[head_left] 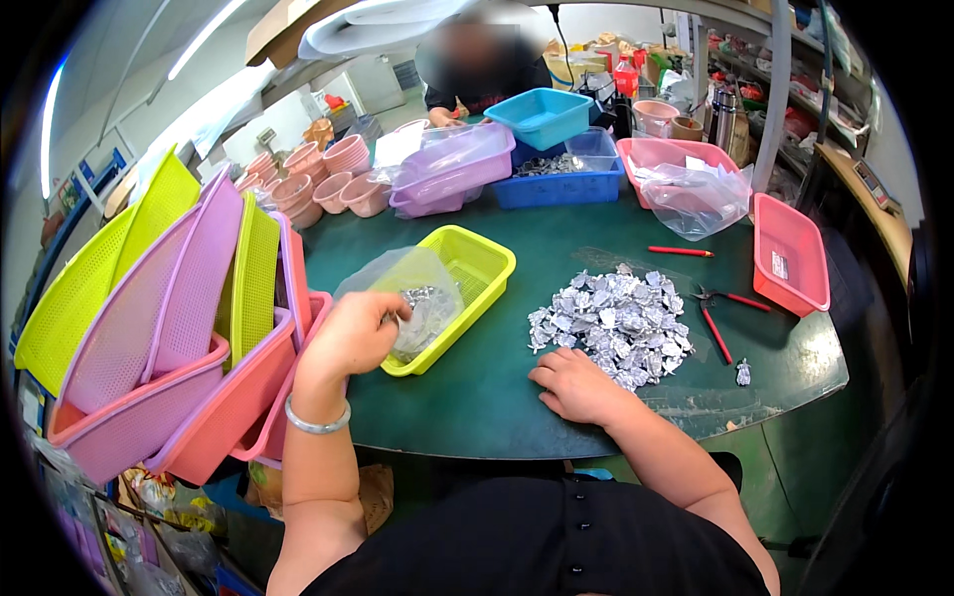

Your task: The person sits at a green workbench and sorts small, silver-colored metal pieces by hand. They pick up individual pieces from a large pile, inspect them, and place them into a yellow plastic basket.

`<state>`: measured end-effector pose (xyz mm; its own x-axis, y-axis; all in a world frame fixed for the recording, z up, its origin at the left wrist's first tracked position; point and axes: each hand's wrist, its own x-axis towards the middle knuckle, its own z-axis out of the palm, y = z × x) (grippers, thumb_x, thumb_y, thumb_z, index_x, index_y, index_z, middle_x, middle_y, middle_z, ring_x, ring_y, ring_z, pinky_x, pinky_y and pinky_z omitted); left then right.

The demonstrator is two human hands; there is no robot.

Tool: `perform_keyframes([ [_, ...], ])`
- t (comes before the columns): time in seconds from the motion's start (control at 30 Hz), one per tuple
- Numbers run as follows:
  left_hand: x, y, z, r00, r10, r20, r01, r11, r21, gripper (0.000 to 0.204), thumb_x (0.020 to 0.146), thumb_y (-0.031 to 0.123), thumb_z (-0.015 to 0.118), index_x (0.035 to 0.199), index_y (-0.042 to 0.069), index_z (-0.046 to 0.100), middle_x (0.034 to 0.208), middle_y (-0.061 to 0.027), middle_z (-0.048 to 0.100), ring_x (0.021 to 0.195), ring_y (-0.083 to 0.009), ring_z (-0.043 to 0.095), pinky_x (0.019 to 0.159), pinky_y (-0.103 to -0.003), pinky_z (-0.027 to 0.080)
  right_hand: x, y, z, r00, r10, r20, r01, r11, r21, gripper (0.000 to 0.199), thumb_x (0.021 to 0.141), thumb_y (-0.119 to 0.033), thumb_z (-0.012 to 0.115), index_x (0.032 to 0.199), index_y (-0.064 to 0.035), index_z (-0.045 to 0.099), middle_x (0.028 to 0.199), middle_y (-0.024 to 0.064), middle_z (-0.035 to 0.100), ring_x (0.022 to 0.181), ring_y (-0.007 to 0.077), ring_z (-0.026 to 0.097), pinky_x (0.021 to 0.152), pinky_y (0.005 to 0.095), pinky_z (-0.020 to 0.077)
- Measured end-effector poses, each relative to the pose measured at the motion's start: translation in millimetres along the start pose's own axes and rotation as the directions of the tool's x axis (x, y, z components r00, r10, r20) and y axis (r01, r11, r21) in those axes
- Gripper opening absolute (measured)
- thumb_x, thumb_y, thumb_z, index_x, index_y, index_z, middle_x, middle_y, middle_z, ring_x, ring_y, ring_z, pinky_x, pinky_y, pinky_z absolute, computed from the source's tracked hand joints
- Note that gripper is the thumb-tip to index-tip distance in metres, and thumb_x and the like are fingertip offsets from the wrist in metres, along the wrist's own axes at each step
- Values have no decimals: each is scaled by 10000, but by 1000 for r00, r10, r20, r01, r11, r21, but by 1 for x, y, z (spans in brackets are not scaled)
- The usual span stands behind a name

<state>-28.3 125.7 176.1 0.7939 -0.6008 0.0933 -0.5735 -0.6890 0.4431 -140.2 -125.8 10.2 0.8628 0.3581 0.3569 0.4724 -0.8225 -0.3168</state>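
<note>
Left hand (356,333): fingers closed on the rim of a clear plastic bag (412,298) lying in the yellow basket (482,263). Right hand (574,385): flat and open on the green table (497,397), holding nothing, fingertips touching the pile of silver foil pieces (614,320).

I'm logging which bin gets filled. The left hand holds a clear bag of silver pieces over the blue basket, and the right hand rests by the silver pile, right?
Not quite. In the head view the left hand holds the clear bag over the yellow basket, not a blue one. The right hand does rest by the silver pile.
</note>
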Motion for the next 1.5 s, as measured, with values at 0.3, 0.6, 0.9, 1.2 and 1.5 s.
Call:
perform_keyframes([
  [0.3,35,-9,-15,997,59,43,-64,991,121,247,702,-3,443,867,3,626,852,-193,615,811,-329,586,741,-365,456,-1,0,-1,999,19,34,-18,1000,-7,276,707,-127,608,975,-67,578,938,74,537,922,259,495,791,365,400],
  [0.6,60,-28,3,993,86,81,-100,976,191,252,782,89,509,1002,14,608,953,-198,608,910,-329,571,804,-371,440,-1,1,0,999,17,40,-16,999,-30,273,703,-98,567,974,-70,585,942,72,543,922,256,497,776,367,403],
  [0.9,10,-26,6,998,61,-1,-59,946,-319,243,798,108,566,1003,-21,592,894,-167,619,833,-180,577,759,-293,447,-2,2,3,1000,12,-23,-12,1000,-21,243,690,-89,553,929,-71,591,888,68,538,898,249,491,751,362,395],
  [1.2,16,-60,2,861,112,-496,-18,981,191,127,777,107,568,862,29,619,809,-158,613,748,-312,589,668,-355,460,-1,0,0,997,47,57,-46,999,-20,280,705,-97,569,982,-62,584,956,72,543,936,249,494,790,366,392],
  [1.5,49,-37,-11,802,187,-567,-17,956,292,102,766,69,540,825,31,614,816,-165,612,754,-327,588,670,-381,461,-2,4,2,999,19,-38,-19,1000,-12,216,694,-100,567,908,-77,584,874,63,526,891,244,483,741,361,388],
])
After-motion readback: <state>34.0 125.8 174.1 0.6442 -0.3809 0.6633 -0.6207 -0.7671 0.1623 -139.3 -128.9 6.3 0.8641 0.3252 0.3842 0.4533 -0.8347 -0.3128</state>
